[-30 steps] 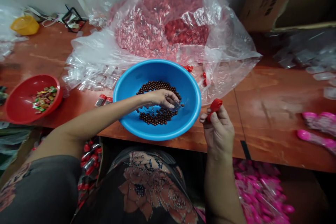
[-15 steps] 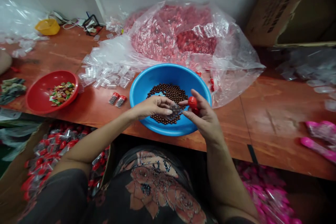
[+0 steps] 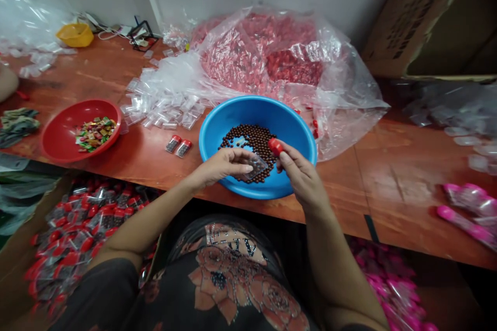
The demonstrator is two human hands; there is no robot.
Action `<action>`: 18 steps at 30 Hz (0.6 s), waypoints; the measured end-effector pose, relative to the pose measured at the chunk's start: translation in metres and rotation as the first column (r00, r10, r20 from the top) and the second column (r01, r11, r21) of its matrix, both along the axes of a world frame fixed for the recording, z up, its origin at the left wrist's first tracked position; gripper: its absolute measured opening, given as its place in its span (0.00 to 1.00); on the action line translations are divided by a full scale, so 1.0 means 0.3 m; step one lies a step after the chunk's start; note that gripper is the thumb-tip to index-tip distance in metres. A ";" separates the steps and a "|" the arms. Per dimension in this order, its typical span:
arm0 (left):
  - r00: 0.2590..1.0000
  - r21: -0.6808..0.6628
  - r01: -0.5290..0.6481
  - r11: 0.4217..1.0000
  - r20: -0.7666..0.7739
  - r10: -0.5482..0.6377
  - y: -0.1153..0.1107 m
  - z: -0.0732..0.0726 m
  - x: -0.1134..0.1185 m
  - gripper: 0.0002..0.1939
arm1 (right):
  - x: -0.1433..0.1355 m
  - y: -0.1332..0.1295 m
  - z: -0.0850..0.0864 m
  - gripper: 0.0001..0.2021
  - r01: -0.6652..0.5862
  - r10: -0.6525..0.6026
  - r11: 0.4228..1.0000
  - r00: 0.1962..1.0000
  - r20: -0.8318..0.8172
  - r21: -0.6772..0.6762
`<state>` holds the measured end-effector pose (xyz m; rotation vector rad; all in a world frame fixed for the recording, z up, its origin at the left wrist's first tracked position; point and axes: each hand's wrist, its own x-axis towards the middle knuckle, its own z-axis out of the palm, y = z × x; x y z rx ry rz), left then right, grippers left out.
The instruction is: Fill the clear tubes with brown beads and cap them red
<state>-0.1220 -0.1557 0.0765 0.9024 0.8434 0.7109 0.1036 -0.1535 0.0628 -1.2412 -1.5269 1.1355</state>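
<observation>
Over a blue basin [image 3: 298, 129] of round brown balls [image 3: 260, 139], my left hand [image 3: 233, 163] holds a small clear container [image 3: 256, 165] with dark contents between thumb and fingers. My right hand [image 3: 297, 168] pinches a red cap [image 3: 275, 147] just right of and above the container, the two apart. Two filled containers with red caps [image 3: 184, 148] lie on the table left of the basin. Behind them is a heap of empty clear containers [image 3: 166, 103].
A large clear bag of red pieces [image 3: 252, 46] lies behind the basin. At the left is a red bowl [image 3: 50, 137] of wrapped sweets. Boxes of red-capped containers [image 3: 89, 222] and pink items [image 3: 392, 279] sit below the table edge. Pink tubes [image 3: 466, 222] lie right.
My right hand has drawn its fingers away from the clear container and turned, now pinching the red cap at its fingertips. The whole view has shifted slightly.
</observation>
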 end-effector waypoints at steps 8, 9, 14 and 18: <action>0.999 0.078 -0.053 0.996 -0.004 0.053 -0.044 -0.009 0.050 0.21 | -0.028 -0.011 -0.024 0.20 -0.065 -0.012 0.980 0.925 -0.380 -0.190; 0.998 0.086 -0.067 0.994 -0.007 0.068 -0.046 -0.010 0.052 0.21 | -0.028 -0.013 -0.025 0.21 -0.063 -0.006 0.982 0.932 -0.364 -0.176; 0.986 0.141 -0.149 0.979 -0.056 0.158 -0.046 -0.014 0.048 0.22 | -0.022 -0.028 -0.011 0.17 -0.041 0.042 0.999 0.982 -0.182 0.007; 0.983 0.158 -0.155 0.975 -0.071 0.168 -0.049 -0.015 0.045 0.21 | -0.020 -0.043 0.011 0.14 -0.046 0.049 0.998 0.997 -0.067 0.050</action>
